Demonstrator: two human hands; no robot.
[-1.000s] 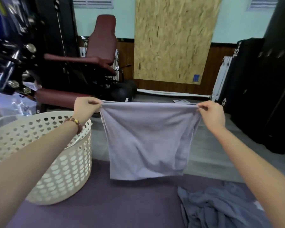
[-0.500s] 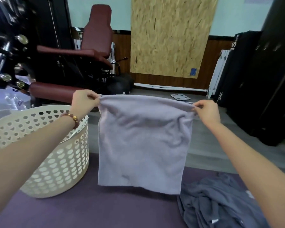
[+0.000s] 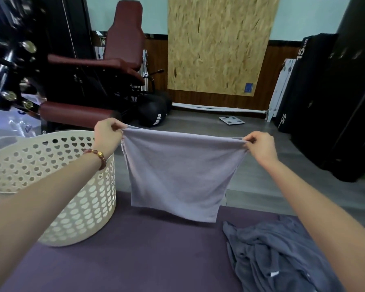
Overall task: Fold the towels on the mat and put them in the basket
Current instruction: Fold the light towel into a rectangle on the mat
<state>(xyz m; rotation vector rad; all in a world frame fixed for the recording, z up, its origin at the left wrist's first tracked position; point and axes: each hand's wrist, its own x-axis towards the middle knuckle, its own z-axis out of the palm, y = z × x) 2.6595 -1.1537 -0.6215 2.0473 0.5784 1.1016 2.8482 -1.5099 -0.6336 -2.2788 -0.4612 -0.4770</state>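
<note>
Hem of the lilac terry towel (image 3: pixel 181 171), mid-frame, hangs higher above the purple mat (image 3: pixel 135 260) than before. Cream perforated plastic basket (image 3: pixel 82 207), lower left; left hand (image 3: pixel 106 133) and right hand (image 3: pixel 261 147) pinch the towel's top corners; crumpled grey towel (image 3: pixel 272 249), lower right.

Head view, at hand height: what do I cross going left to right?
White basket → left hand → lilac towel pinched taut between both hands → right hand → black mats.
</note>
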